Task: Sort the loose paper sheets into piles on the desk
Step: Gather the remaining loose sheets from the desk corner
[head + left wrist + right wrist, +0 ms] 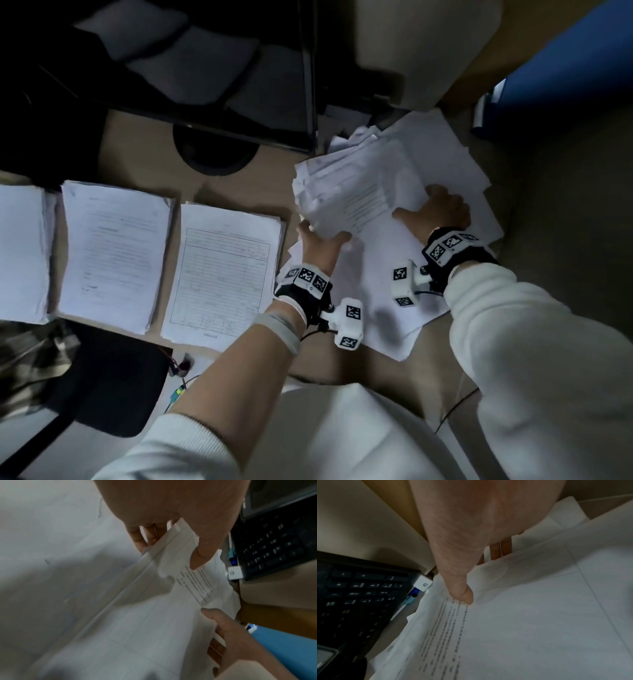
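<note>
Both hands grip a thick bundle of loose sheets (356, 192) lifted off the unsorted heap (455, 161) at the bench's (291, 356) right, left hand (320, 245) and right hand (440, 210) pinching opposite edges, where uneven pressure could fan pages loose.

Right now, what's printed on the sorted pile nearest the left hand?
A ruled table form, black on white; head view.
</note>
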The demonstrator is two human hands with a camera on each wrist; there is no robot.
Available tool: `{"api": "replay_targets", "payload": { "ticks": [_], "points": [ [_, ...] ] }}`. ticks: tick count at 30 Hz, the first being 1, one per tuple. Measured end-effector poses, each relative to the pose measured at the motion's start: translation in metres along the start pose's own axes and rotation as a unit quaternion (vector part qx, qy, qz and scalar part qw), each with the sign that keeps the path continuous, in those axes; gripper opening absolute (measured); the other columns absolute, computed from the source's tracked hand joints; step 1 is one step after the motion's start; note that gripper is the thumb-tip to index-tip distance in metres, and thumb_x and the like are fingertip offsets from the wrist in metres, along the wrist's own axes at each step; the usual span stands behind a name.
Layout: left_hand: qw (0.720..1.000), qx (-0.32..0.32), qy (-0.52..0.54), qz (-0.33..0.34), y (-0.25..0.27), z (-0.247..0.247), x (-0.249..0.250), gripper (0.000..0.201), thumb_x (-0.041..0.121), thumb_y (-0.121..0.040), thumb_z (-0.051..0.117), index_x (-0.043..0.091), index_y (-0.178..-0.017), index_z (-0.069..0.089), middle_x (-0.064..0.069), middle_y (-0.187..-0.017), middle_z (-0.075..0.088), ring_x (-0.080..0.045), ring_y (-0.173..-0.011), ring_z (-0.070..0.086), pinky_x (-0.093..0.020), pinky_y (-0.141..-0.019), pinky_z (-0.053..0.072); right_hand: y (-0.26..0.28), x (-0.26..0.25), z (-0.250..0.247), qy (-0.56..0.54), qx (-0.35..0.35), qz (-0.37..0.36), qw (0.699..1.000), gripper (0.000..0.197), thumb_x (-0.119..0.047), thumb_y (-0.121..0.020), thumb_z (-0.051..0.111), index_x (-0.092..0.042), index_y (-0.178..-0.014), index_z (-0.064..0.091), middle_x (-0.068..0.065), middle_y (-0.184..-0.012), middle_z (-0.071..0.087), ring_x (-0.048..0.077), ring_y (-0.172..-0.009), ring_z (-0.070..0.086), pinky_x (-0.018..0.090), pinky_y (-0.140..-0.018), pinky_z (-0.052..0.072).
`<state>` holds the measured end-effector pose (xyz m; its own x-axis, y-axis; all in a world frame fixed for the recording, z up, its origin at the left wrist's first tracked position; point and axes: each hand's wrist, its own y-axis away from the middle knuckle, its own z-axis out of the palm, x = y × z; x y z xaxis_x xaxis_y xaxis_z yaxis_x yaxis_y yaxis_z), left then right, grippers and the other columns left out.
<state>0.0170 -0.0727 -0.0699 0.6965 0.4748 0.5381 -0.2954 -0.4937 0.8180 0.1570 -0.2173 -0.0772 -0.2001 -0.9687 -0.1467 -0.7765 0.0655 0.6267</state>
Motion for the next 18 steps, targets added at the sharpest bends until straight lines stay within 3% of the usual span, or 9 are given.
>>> {"api": "replay_targets", "payload": {
  "ticks": [3,6,8,12,15,18],
  "points": [
    [1.000,-0.019,-0.023,0.006,0.000,0.011,0.000,0.082,0.010,-0.073,0.082,0.009,-0.134,0.029,-0.013,-0.130,0.055,-0.029,-0.116,0.056,-0.042,-0.102,0.047,0.001,0.006,0.002,-0.012,0.022,0.002,1.000,0.085,-0.055,-0.067,0.079,-0.011,-0.134,0.050,0.015,-0.143,0.038,0.038,-0.135,0.034,0.048,-0.117,0.022],
    [0.999,0.013,-0.043,0.007,-0.005,0.012,0.004,0.081,0.010,-0.077,0.080,0.003,-0.135,0.025,-0.012,-0.125,0.052,-0.026,-0.109,0.055,-0.035,-0.094,0.048,0.002,0.009,-0.001,-0.074,0.004,0.010,0.997,0.094,-0.051,-0.067,0.082,-0.015,-0.141,0.037,0.012,-0.143,0.040,0.035,-0.132,0.041,0.048,-0.113,0.029],
    [0.998,0.018,-0.054,0.007,-0.007,0.010,0.004,0.074,0.010,-0.078,0.078,-0.001,-0.134,0.032,-0.012,-0.121,0.055,-0.027,-0.104,0.058,-0.034,-0.088,0.049,0.004,0.013,-0.005,-0.054,-0.022,0.025,0.998,0.094,-0.056,-0.068,0.078,-0.022,-0.143,0.032,0.014,-0.144,0.042,0.037,-0.132,0.040,0.049,-0.112,0.029],
    [0.999,-0.010,-0.032,-0.012,-0.010,0.005,-0.004,0.074,0.027,-0.061,0.081,0.002,-0.124,0.053,-0.016,-0.114,0.068,-0.034,-0.102,0.067,-0.047,-0.089,0.057,0.020,0.019,-0.004,0.005,-0.072,0.042,0.996,0.090,-0.064,-0.070,0.072,-0.018,-0.140,0.041,0.017,-0.144,0.037,0.038,-0.134,0.034,0.049,-0.112,0.029],
    [1.000,-0.020,-0.022,-0.008,-0.004,0.003,-0.005,0.070,0.023,-0.065,0.084,0.008,-0.124,0.049,-0.013,-0.115,0.065,-0.032,-0.101,0.065,-0.051,-0.092,0.055,0.037,0.028,0.003,-0.119,-0.090,0.039,0.988,0.091,-0.049,-0.073,0.080,-0.009,-0.141,0.034,0.016,-0.141,0.044,0.036,-0.127,0.047,0.046,-0.106,0.041],
    [0.999,-0.036,-0.031,0.016,0.003,0.004,-0.006,0.074,0.020,-0.067,0.084,0.010,-0.129,0.045,-0.012,-0.119,0.062,-0.033,-0.107,0.062,-0.051,-0.097,0.052,0.056,0.044,0.012,-0.226,-0.109,0.038,0.967,0.065,-0.028,-0.082,0.079,-0.007,-0.132,0.043,0.011,-0.124,0.061,0.031,-0.111,0.060,0.033,-0.088,0.048]
  ]
}}
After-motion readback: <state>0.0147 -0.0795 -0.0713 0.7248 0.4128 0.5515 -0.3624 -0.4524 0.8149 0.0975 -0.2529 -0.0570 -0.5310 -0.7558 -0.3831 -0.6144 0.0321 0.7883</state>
